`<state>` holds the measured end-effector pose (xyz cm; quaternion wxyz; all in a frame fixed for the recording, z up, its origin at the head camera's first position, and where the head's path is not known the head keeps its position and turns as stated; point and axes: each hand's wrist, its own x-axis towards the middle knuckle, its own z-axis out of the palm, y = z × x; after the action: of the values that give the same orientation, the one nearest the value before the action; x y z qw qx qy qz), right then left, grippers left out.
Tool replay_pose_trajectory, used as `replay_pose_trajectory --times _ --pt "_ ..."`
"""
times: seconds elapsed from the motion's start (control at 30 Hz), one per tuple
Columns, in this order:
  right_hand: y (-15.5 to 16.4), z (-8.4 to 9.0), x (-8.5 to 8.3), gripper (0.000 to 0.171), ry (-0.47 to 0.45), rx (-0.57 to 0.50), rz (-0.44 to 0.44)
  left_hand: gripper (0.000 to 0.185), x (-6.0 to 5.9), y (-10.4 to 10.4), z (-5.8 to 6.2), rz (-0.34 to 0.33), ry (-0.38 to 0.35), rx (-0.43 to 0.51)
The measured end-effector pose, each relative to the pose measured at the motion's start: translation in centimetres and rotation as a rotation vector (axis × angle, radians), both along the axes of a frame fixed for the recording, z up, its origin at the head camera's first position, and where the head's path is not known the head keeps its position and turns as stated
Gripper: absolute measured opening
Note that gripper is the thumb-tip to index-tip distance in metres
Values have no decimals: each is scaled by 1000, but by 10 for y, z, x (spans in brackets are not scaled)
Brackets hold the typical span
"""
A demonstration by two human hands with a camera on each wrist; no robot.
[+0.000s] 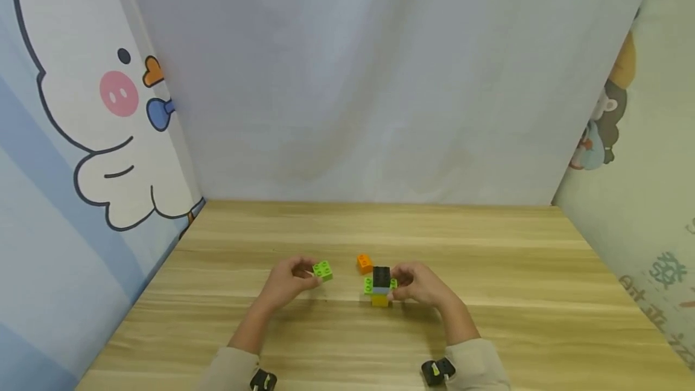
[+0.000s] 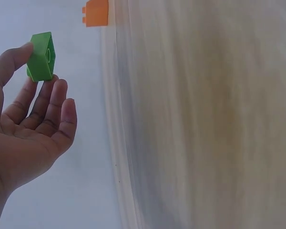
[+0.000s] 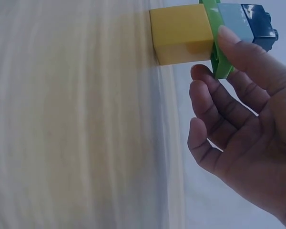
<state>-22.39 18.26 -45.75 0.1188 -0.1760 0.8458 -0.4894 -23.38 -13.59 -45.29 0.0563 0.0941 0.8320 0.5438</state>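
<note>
In the head view my left hand [image 1: 286, 283] holds a bright green toy building brick [image 1: 323, 270] with studs facing up. The left wrist view shows that green brick [image 2: 39, 59] pinched between thumb and fingertips, clear of the tabletop. To the right stands a stack of bricks [image 1: 381, 276], black on top. Side-on in the right wrist view, it runs from a large yellow brick [image 3: 183, 36] through a thin green piece [image 3: 221, 64] and a light blue brick [image 3: 237, 21] to a black one [image 3: 259, 27]. My right hand [image 1: 425, 285] pinches the stack at its green layer.
Just behind the stack an orange brick [image 1: 364, 263] lies on the wooden table [image 1: 347, 228]. A grey-white curtain [image 1: 380, 107] hangs along the back edge. Printed cartoon walls flank the table on both sides.
</note>
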Motion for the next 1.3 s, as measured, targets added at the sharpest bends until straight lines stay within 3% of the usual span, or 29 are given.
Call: replay_pose_trajectory --times 0.37,0.97,1.3 --pt "-1 7 3 25 -13 9 -16 35 8 16 5 -33 30 37" --pt "-4 12 7 28 5 40 -20 35 9 37 14 -66 59 61" --pt "-3 14 9 27 0 26 -8 36 10 53 24 -141 82 100"
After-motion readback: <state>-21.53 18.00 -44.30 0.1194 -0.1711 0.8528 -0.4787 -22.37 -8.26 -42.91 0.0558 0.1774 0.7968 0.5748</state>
